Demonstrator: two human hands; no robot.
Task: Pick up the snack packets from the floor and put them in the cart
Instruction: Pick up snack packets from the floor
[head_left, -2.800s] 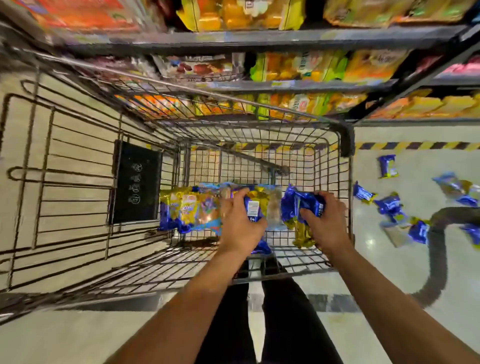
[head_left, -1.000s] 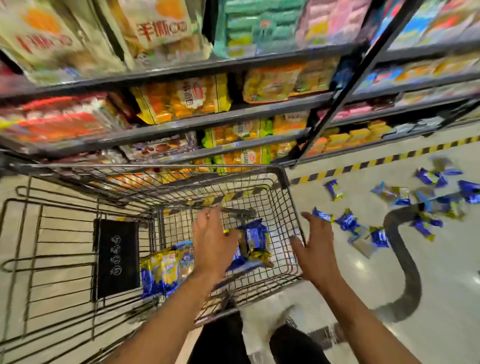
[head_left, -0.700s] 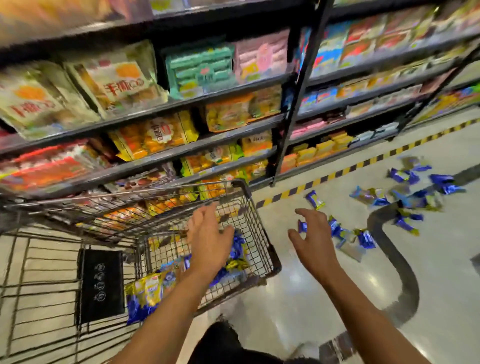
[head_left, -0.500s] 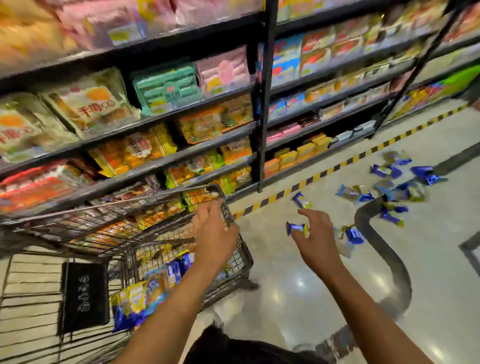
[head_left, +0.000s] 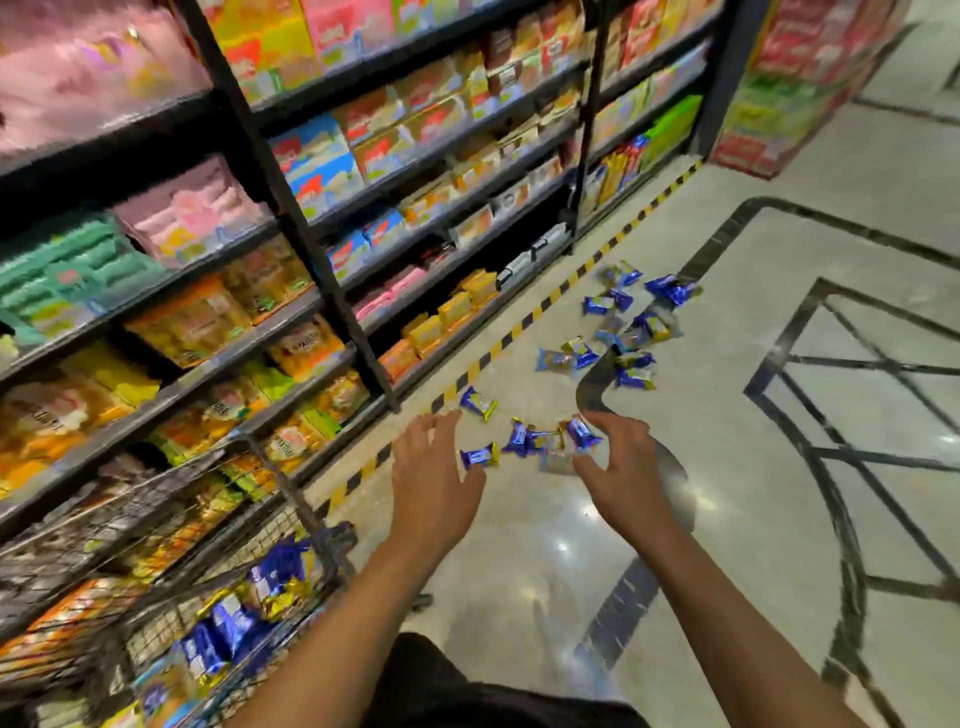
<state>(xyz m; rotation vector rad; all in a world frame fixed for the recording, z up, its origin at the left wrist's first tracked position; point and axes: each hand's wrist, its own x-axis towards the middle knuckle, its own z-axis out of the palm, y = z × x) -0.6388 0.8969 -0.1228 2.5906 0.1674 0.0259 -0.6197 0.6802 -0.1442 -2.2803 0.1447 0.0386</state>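
1. Reaching with left hand (head_left: 436, 483) and right hand (head_left: 621, 467), fingers spread wide, holding nothing.
2. Hovering above snack packets (head_left: 524, 441) on floor (head_left: 727, 467) (more lying in cart (head_left: 234, 613)).

Left hand (head_left: 434, 480) and right hand (head_left: 621, 470) outstretched, fingers spread, seemingly empty.

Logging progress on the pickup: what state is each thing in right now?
Left hand: open, empty, above the floor.
Right hand: open, empty, fingers spread.
Near packets: on the floor, between the hands, not yet gripped.
Far packets: scattered on the floor.
Cart: upright, already holds packets.
Cart packets: lying in the basket.
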